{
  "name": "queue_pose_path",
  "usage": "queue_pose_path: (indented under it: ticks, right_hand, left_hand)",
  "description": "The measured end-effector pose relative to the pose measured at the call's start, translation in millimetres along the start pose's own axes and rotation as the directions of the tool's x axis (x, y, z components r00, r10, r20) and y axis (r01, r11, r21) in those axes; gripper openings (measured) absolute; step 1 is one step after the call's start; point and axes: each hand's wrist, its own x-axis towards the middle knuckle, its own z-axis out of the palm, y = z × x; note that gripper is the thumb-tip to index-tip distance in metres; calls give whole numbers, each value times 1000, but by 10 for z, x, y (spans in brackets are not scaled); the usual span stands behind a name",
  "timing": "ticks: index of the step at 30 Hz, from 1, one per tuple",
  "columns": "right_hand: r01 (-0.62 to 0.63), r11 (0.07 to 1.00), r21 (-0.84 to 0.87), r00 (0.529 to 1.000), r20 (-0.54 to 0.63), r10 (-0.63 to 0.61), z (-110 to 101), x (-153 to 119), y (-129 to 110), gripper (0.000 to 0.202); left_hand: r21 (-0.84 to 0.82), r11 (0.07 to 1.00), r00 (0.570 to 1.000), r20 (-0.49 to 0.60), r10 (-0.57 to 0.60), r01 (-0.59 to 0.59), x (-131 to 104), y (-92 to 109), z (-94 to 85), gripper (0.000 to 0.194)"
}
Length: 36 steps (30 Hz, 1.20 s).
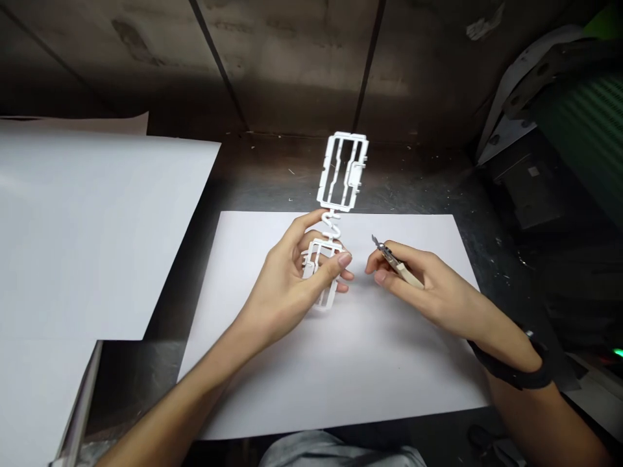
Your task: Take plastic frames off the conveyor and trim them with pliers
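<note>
The table has a dark, worn top. A white sheet covers its middle and reaches close to the near edge. The white plastic frame part is held above the far half of this sheet. It consists of two rectangular openwork frames joined by a wavy link; the upper frame projects past the sheet's far edge.

The left hand grips the lower frame, with the thumb across its face, partly hiding it. The right hand holds a hand tool with a cream handle and a dark metal tip. The tip points toward the wavy link and is apart from it. A black band encircles the right wrist.

Surroundings: large paper sheets occupy the left side of the table; a strip of dark tabletop separates them from the middle sheet. A stained panel with dark seams closes off the far edge. White specks lie scattered along that edge and at the right side. Dark and green equipment bounds the far right corner. A green light glows beyond the right edge.
</note>
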Motion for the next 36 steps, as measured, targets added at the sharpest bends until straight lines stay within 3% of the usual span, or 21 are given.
queue_pose_path:
  ticks: [9, 19, 23, 30, 36]
  right_hand:
    - [-24, 988, -151, 998, 53, 33, 9, -60, -24, 11]
    - [-29, 980, -199, 989, 137, 57, 10, -77, -122, 11]
    - [-81, 968, -236, 982, 147, 118, -15, -69, -165, 8]
    - [-48, 972, -230, 985, 152, 84, 5, -51, -121, 11]
    - [-106, 977, -184, 959, 240, 149, -9, -48, -116, 37]
  left_hand:
    - [50, 995, 991, 108, 82, -88, -42, 92, 5, 38]
    - [113, 994, 958, 283, -44, 12, -44, 94, -54, 43]
    - [131, 991, 952, 306, -23, -19, -39, 85, -78, 49]
    - [167, 985, 934, 357, -19, -43, -34, 49, -101, 48]
    - [138, 990, 927, 373, -33, -20, -49, 47, -98, 46]
